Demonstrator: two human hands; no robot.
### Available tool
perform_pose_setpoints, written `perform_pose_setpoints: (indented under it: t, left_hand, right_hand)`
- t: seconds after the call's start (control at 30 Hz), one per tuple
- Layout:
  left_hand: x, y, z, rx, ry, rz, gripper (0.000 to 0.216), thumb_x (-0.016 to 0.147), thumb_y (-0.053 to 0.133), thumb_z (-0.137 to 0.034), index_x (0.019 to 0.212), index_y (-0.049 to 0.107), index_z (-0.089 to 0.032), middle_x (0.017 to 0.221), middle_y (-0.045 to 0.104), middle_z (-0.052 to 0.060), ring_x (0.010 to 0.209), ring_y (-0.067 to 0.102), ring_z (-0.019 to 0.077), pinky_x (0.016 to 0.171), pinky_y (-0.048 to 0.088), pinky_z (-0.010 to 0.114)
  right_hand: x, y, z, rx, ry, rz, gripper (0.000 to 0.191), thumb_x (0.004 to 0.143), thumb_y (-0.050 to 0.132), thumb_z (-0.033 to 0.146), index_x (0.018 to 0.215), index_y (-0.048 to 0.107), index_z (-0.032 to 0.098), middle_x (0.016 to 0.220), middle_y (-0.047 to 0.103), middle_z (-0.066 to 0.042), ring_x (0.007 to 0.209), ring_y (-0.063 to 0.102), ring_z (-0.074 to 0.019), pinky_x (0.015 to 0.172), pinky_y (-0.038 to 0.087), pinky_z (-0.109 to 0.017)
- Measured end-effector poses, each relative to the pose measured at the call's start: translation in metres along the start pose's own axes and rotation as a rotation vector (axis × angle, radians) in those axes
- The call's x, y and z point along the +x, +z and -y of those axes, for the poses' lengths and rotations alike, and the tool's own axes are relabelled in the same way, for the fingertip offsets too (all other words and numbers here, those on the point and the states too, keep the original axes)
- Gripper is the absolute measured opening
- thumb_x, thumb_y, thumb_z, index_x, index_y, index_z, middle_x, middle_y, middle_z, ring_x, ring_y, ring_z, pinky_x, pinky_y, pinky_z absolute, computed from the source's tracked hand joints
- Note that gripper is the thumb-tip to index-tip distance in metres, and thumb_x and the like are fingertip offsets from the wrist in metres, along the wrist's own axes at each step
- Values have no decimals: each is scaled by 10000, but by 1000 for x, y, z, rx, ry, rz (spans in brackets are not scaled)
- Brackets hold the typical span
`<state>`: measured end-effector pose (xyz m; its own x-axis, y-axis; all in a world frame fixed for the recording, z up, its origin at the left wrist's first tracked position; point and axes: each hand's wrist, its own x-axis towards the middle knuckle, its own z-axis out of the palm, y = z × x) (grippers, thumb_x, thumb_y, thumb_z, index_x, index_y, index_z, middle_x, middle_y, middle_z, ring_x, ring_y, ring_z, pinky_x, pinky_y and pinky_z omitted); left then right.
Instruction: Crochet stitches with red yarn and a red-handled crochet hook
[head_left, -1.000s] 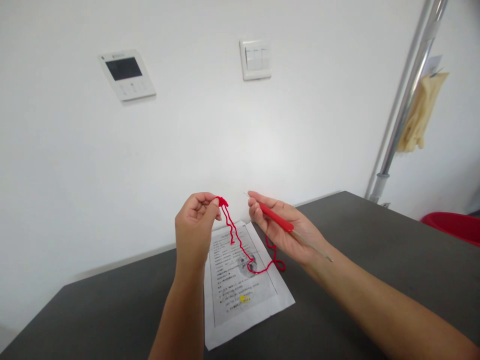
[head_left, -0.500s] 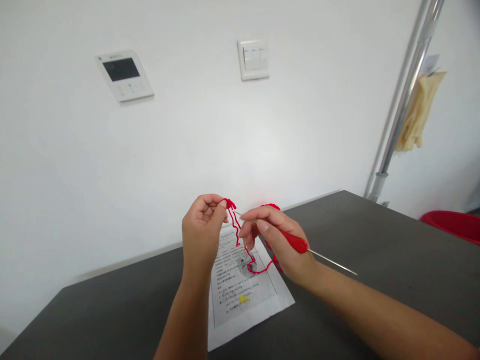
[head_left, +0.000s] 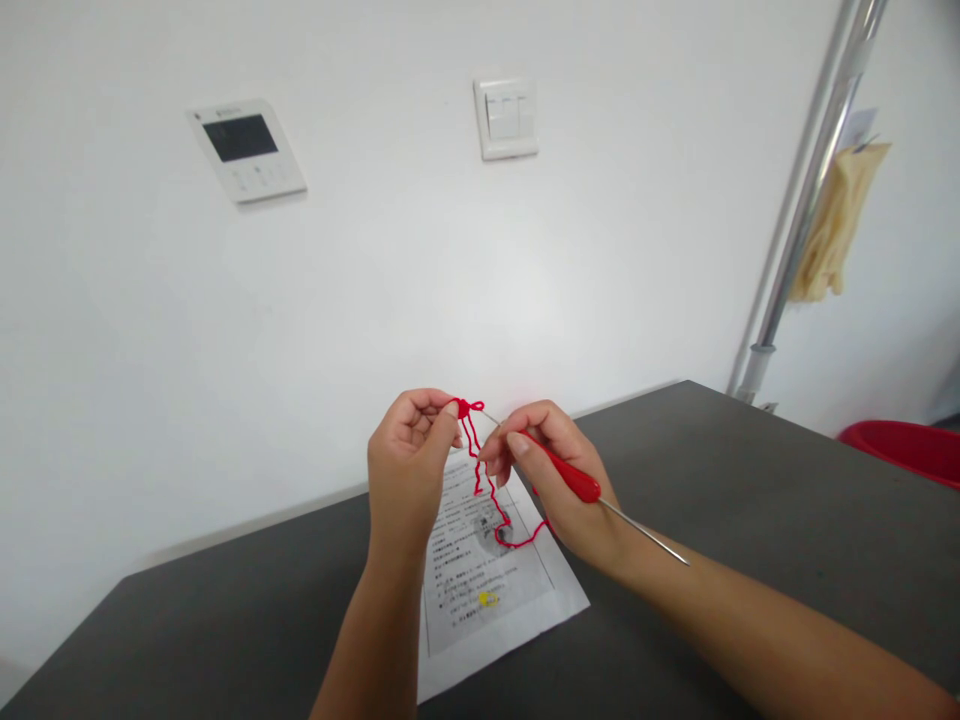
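- A dark grey counter meets a white wall carrying a light switch and an intercom panel in the upper left.
- A printed sheet lies at lower centre.
- Thin red yarn dangles, knotted, from the left hand pinch grip at frame centre.
- The right hand grip is closed on a red-handled crochet hook.

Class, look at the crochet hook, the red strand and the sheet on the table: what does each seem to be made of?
Crochet hook: thin shiny grey shaft, likely metal; matte red grip, probably plastic or rubber.
Red strand: limp, fuzzy, kinked; looks like yarn, fibre unclear.
Sheet: flat, white, printed; evidently paper.
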<state>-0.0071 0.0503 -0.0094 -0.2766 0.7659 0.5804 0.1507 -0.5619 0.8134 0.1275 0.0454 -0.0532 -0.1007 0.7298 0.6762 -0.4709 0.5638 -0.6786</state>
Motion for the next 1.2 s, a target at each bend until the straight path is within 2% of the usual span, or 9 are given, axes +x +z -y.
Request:
perform_pose_setpoints:
  t: [0.7,0.83,1.2]
  left_hand:
    - [1,0,-2,-38,-20,20,52,769,708,-216,775,669,-182,583,630,-47,541,569,102,550,480,221]
    - [0,0,-3,-66,-30,49,46,779,711,-208,782,671,-186,593,635,-45,547,569,101,563,485,222]
    - [-4,1,-7,-100,-15,86,27,806,711,-174,795,692,-191,608,670,-48,565,607,86,581,509,188]
  right_hand:
    - [0,-2,2,-40,-53,10,105,1015,576,286,941,619,225,825,713,-1,694,634,-111,656,533,-249]
    - [1,-4,5,-55,-61,26,34,1001,596,259,1022,612,238,849,740,-11,730,667,-131,689,560,-278]
    - [-1,-11,6,-207,-114,123,62,1021,585,242,1057,633,256,969,763,-11,856,717,-130,771,574,-280]
